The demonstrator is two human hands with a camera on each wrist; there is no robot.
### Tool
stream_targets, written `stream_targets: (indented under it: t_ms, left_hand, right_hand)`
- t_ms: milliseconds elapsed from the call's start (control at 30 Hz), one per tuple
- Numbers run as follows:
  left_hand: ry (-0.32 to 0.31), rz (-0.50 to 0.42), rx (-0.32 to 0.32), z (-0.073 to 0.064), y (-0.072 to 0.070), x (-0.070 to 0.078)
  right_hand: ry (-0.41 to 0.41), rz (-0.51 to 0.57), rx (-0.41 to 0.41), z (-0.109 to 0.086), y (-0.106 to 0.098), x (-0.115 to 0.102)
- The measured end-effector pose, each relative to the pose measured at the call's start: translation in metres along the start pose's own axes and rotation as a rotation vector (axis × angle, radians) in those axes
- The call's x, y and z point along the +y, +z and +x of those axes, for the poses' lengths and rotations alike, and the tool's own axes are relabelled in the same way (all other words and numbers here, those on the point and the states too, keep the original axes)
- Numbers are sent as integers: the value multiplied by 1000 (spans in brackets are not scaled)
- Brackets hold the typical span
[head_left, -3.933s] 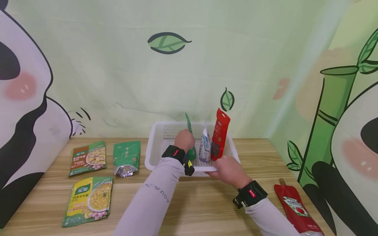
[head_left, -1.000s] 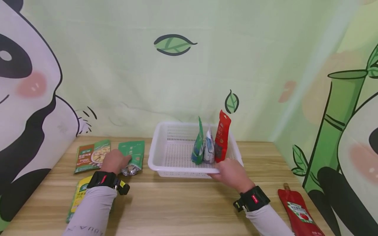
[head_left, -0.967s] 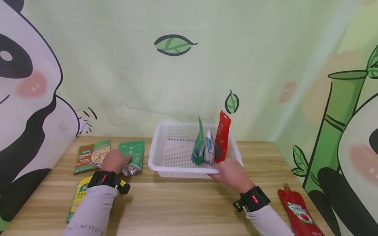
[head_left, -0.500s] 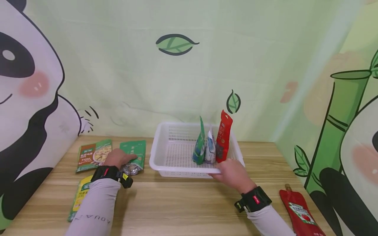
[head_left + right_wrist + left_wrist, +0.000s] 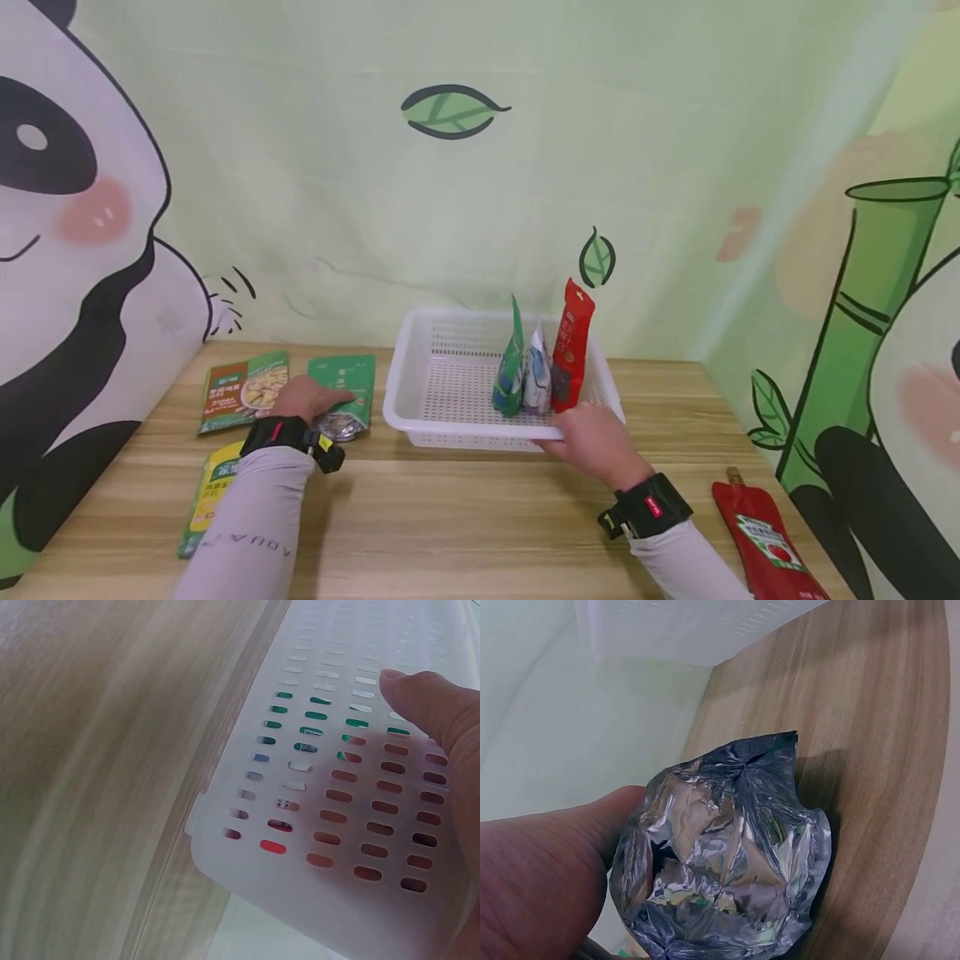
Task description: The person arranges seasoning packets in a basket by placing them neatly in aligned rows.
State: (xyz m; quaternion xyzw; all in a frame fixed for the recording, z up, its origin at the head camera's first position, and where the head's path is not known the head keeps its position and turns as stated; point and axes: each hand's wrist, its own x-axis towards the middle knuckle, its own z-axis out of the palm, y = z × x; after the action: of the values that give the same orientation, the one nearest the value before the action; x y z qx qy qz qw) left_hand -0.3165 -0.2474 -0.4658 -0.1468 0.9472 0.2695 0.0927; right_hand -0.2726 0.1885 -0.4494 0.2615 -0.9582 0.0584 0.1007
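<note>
At the left of the table, my left hand (image 5: 302,398) holds a green pouch (image 5: 351,372) by its side, thumb over its front. The pouch's crumpled silver base (image 5: 720,855) faces the left wrist camera, hiding part of the hand. My right hand (image 5: 596,443) grips the front rim of a white plastic basket (image 5: 465,429). In the right wrist view its thumb (image 5: 420,694) presses the slotted outer wall. Inside the basket, toward its right, a green packet (image 5: 508,379), a white and blue packet (image 5: 537,379) and a tall red packet (image 5: 573,342) stand in a row.
A brown and green soup packet (image 5: 238,392) lies left of my left hand. Nearer, a yellow and green packet (image 5: 210,492) is partly covered by my forearm. A red spouted pouch (image 5: 765,537) lies at the table's right edge. A printed cloth wall stands behind the basket.
My left hand has let go of the green packet inside the basket and moved left to the green pouch on the table, its thumb reaching further across it. My right hand stays on the rim.
</note>
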Motion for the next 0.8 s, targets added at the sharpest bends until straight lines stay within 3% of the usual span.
stream_targets:
  t_ms: [233, 467, 800]
  left_hand:
    - [81, 30, 47, 1, 6, 3]
    - [25, 7, 7, 1, 7, 2]
    - [6, -29, -14, 0, 8, 3]
  right_hand:
    - [18, 22, -2, -1, 1, 0]
    - [-25, -30, 56, -1, 2, -2]
    - [-6, -28, 20, 1, -1, -2]
